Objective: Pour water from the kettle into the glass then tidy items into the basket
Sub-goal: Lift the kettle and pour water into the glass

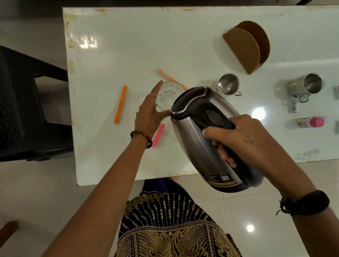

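I'm pouring: right hand (248,138) grips the tilted steel-and-black kettle (209,136); left hand (148,111), fingers spread, steadies the clear glass (169,94) (next, tip further).

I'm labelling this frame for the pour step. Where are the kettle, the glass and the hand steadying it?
kettle (188,138): head view, on its steel side wall.
glass (168,95): head view, on its clear inside.
left hand (149,114): head view, on the back of the hand.

A single head-worn, wide-angle view looks steeply down from above the near edge of the white table (133,37), facing its far edge. It sits close, both forearms reaching into frame from below, with floor visible around the table's edges.
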A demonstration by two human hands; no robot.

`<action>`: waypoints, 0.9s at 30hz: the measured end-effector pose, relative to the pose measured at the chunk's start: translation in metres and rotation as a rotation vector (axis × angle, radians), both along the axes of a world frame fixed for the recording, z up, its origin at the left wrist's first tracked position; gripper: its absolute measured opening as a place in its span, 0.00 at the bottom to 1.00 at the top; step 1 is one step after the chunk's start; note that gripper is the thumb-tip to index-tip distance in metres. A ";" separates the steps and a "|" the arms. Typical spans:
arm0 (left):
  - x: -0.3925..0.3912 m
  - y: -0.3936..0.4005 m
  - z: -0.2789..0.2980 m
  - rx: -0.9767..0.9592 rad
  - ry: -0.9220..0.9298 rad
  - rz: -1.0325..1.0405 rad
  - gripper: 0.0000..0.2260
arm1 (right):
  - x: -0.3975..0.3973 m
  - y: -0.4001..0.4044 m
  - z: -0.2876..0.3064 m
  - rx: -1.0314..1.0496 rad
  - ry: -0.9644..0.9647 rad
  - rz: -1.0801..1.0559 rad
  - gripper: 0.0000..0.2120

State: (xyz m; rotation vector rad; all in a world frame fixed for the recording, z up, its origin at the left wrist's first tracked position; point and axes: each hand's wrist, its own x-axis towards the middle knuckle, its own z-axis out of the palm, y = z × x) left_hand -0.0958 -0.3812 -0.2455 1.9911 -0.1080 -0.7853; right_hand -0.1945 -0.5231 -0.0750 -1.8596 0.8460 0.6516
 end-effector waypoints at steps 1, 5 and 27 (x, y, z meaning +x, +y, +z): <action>0.000 0.000 0.000 -0.001 0.002 -0.001 0.38 | 0.000 0.000 0.000 -0.003 0.004 0.000 0.14; 0.001 0.000 -0.001 -0.011 0.003 0.005 0.37 | 0.002 0.001 0.000 -0.001 0.017 0.002 0.13; -0.001 0.000 -0.002 -0.056 -0.003 0.036 0.36 | 0.005 0.002 0.001 -0.009 0.048 0.017 0.12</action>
